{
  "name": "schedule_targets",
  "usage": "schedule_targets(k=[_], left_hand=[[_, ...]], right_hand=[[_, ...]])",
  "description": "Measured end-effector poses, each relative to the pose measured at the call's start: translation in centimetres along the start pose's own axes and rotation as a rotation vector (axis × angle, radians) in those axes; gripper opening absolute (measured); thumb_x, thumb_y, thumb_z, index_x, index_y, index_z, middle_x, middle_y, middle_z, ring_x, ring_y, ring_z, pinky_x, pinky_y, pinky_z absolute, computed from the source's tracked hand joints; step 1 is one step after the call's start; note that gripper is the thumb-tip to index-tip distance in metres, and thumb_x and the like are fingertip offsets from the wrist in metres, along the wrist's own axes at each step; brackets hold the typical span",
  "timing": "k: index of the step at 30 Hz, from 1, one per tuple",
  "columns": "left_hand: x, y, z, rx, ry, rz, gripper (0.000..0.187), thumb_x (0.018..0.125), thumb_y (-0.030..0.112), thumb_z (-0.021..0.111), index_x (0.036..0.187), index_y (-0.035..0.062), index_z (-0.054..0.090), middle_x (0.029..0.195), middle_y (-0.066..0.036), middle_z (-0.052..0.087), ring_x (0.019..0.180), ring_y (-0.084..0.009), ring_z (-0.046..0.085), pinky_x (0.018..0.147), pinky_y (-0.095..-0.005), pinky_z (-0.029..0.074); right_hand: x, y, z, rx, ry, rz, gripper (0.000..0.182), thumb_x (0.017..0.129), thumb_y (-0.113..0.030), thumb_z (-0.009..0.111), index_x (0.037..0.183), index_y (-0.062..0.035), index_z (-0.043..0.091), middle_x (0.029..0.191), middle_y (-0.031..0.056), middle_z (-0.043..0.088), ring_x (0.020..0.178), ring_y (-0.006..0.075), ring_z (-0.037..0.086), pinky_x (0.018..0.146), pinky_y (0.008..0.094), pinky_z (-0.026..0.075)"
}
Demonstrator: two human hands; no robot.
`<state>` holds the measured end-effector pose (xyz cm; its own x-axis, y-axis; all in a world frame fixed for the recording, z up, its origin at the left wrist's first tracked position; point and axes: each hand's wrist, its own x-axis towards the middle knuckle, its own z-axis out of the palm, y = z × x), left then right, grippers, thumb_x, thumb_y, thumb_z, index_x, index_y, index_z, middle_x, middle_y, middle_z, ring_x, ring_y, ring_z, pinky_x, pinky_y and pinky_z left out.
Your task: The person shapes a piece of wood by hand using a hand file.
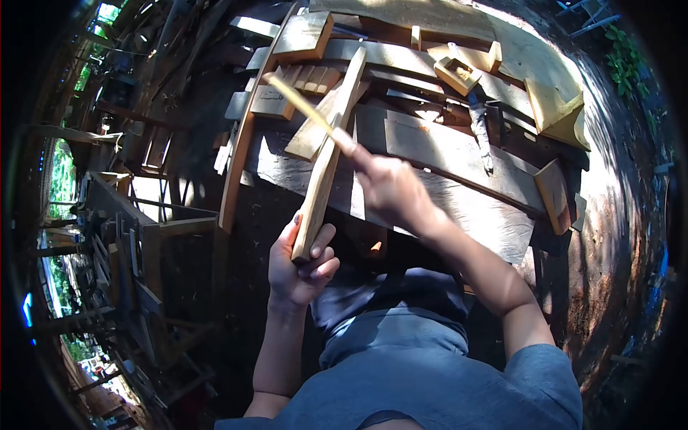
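My left hand (pixel 299 261) is closed around the lower end of a long wooden bar (pixel 324 175). The bar slants up and away, tapering towards its far end over the workbench. My right hand (pixel 393 188) is blurred by motion, with its fingers closed on a thin yellowish strip (pixel 299 104). That strip crosses in front of the bar, pointing to the upper left. Whether the two touch cannot be told. Beneath the bar lies a flat pale piece of wood (pixel 313 132) on the bench.
Planks make up the sunlit workbench (pixel 437 147). On it are a wooden block (pixel 304 37), a small hollowed wooden piece (pixel 457 74), a curved wooden piece (pixel 555 111) and an upright piece (pixel 552 197). A wooden frame (pixel 150 233) stands at the left.
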<state>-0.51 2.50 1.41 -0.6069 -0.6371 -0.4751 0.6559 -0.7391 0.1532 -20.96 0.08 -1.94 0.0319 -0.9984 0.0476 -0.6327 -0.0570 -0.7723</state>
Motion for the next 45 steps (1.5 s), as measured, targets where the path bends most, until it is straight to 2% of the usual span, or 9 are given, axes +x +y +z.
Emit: schedule_targets(k=[8, 9, 18, 24, 29, 31, 36, 37, 45], left_hand=[[0.1, 0.2, -0.6, -0.038, -0.014, -0.008, 0.036, 0.106, 0.032, 0.029, 0.119, 0.0051, 0.048, 0.065, -0.005, 0.040, 0.037, -0.0067, 0.027, 0.039, -0.0211, 0.031], [0.1, 0.3, -0.3, -0.029, -0.020, -0.001, 0.036, 0.106, 0.032, 0.029, 0.119, 0.0051, 0.048, 0.065, -0.005, 0.040, 0.037, -0.0067, 0.027, 0.039, -0.0211, 0.031], [-0.3, 0.5, -0.1, -0.045, 0.012, -0.011, 0.036, 0.106, 0.032, 0.030, 0.121, 0.0043, 0.048, 0.066, -0.005, 0.040, 0.037, -0.0063, 0.027, 0.039, -0.0205, 0.031], [-0.2, 0.4, -0.1, 0.012, 0.014, 0.018, 0.039, 0.106, 0.032, 0.027, 0.125, 0.0051, 0.048, 0.067, -0.004, 0.040, 0.037, -0.0063, 0.026, 0.039, -0.0202, 0.031], [-0.1, 1.0, 0.0, 0.115, 0.047, 0.044, 0.032, 0.103, 0.030, 0.034, 0.123, 0.0066, 0.044, 0.066, -0.004, 0.042, 0.037, -0.0066, 0.028, 0.039, -0.0208, 0.031], [-0.5, 0.7, -0.4, 0.095, 0.054, 0.027, 0.032, 0.103, 0.030, 0.035, 0.124, 0.0062, 0.043, 0.065, -0.004, 0.042, 0.037, -0.0065, 0.028, 0.038, -0.0209, 0.031], [-0.4, 0.4, 0.6, 0.201, 0.084, 0.033, 0.034, 0.103, 0.031, 0.034, 0.123, 0.0048, 0.044, 0.065, -0.005, 0.043, 0.037, -0.0058, 0.028, 0.038, -0.0208, 0.032], [-0.4, 0.5, 0.7, 0.243, 0.090, 0.057, 0.034, 0.103, 0.031, 0.035, 0.123, 0.0048, 0.044, 0.065, -0.005, 0.044, 0.036, -0.0058, 0.028, 0.038, -0.0208, 0.032], [-0.3, 0.5, 0.2, 0.271, 0.133, 0.056, 0.035, 0.103, 0.032, 0.035, 0.125, 0.0056, 0.044, 0.065, -0.005, 0.043, 0.035, -0.0056, 0.027, 0.034, -0.0197, 0.030]], right_hand=[[11.1, 8.1, 0.2, 0.161, 0.060, 0.248, 0.032, 0.093, -0.028, 0.048, 0.114, -0.0133, 0.067, 0.067, 0.0140, 0.065, 0.061, 0.0249, 0.066, 0.057, 0.0391, 0.052], [13.8, 10.8, 2.3, -0.286, 0.208, 0.054, 0.030, 0.092, -0.030, 0.050, 0.109, -0.0120, 0.068, 0.064, 0.0156, 0.064, 0.060, 0.0240, 0.066, 0.056, 0.0409, 0.051], [1.2, 0.5, 0.0, -0.020, 0.021, -0.136, 0.051, 0.089, -0.014, 0.053, 0.139, -0.0204, 0.048, 0.072, 0.0215, 0.065, 0.071, 0.0384, 0.066, 0.064, 0.0477, 0.055], [14.4, 6.8, -1.8, -0.121, 0.051, 0.121, 0.041, 0.094, -0.022, 0.042, 0.132, -0.0118, 0.054, 0.064, 0.0116, 0.062, 0.049, 0.0200, 0.058, 0.048, 0.0357, 0.047], [8.0, 1.4, -3.1, -0.058, -0.035, 0.247, 0.039, 0.090, -0.017, 0.044, 0.126, -0.0145, 0.060, 0.080, 0.0236, 0.067, 0.068, 0.0378, 0.067, 0.068, 0.0448, 0.056], [4.2, 1.7, -1.2, -0.223, -0.015, -0.026, 0.054, 0.091, -0.021, 0.048, 0.144, -0.0213, 0.042, 0.080, 0.0235, 0.067, 0.073, 0.0386, 0.068, 0.072, 0.0497, 0.055], [9.0, 4.6, -1.9, -0.113, -0.008, 0.213, 0.026, 0.091, -0.027, 0.052, 0.111, -0.0145, 0.064, 0.075, 0.0132, 0.069, 0.067, 0.0285, 0.069, 0.064, 0.0413, 0.055], [10.9, 6.2, -2.2, 0.004, 0.029, 0.338, 0.043, 0.096, -0.028, 0.043, 0.138, -0.0231, 0.049, 0.086, 0.0238, 0.067, 0.072, 0.0394, 0.066, 0.068, 0.0481, 0.051], [6.0, 4.8, -1.4, 0.005, 0.106, 0.079, 0.043, 0.092, -0.020, 0.049, 0.135, -0.0178, 0.052, 0.087, 0.0227, 0.068, 0.080, 0.0368, 0.068, 0.073, 0.0456, 0.054]])
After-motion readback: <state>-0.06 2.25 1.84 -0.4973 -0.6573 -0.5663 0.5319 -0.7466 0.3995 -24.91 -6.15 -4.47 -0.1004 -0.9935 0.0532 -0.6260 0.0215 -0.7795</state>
